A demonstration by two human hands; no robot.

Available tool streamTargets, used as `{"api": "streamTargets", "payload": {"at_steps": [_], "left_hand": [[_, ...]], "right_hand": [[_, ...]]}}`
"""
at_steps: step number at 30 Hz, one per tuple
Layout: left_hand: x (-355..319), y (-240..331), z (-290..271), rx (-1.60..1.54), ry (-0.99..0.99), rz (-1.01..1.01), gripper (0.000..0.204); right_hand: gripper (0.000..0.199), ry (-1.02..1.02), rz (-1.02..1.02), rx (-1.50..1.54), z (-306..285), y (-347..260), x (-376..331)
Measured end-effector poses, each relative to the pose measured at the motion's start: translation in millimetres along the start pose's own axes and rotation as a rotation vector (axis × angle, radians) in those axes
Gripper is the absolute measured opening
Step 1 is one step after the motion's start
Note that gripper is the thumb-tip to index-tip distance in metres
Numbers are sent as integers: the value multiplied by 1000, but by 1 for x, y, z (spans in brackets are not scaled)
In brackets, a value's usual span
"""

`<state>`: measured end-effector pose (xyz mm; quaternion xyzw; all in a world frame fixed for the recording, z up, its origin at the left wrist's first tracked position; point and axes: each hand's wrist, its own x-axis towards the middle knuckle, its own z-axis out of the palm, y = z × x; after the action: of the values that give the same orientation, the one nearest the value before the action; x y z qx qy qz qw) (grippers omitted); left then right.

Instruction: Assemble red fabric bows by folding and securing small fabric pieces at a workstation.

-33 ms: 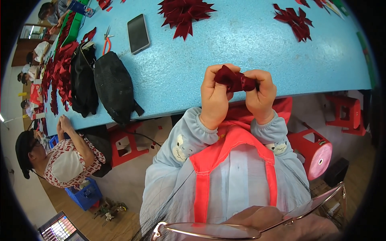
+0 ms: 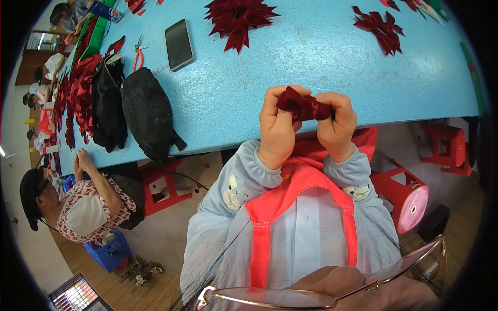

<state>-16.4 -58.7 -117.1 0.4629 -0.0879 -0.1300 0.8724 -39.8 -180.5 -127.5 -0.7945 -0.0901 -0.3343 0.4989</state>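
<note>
A dark red velvet bow point(image 2: 303, 104) is pinched between my two hands just above the near edge of the blue table. My left hand point(image 2: 277, 129) grips its left loop with thumb and fingers. On the other side, my right hand point(image 2: 336, 125) holds the right end, fingers curled round it. The bow's middle shows between my thumbs; its back is hidden by my fingers. Farther off on the table point(image 2: 228, 88) lie a heap of matching red bows point(image 2: 240, 19) and a smaller group of bows point(image 2: 381, 29) to the right.
Left of my hands are a phone point(image 2: 179, 45), orange-handled pliers point(image 2: 138, 57), two black pouches point(image 2: 148, 109) and a pile of red bows point(image 2: 80, 96). A person point(image 2: 91, 202) sits at the left edge. Red stools point(image 2: 402, 194) stand below the table at right.
</note>
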Motion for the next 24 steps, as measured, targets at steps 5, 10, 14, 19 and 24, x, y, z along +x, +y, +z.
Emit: {"api": "streamTargets", "payload": {"at_steps": [5,10,14,19,24], "left_hand": [[2,-6,1,-219,-76,99,6],[2,-10,-7,-283,-244,229,7],[-2,2,-3,-190,-89,107,6],[-2,-4,-3,-308,-150,112,6],[-1,-11,-7,-389,-114,130,8]], "right_hand": [[23,71,-158,79,6,-4,0],[18,48,-210,36,7,-8,-1],[20,63,-259,-10,4,-5,7],[14,117,-212,-89,15,-8,4],[9,59,-175,-229,15,-7,4]]}}
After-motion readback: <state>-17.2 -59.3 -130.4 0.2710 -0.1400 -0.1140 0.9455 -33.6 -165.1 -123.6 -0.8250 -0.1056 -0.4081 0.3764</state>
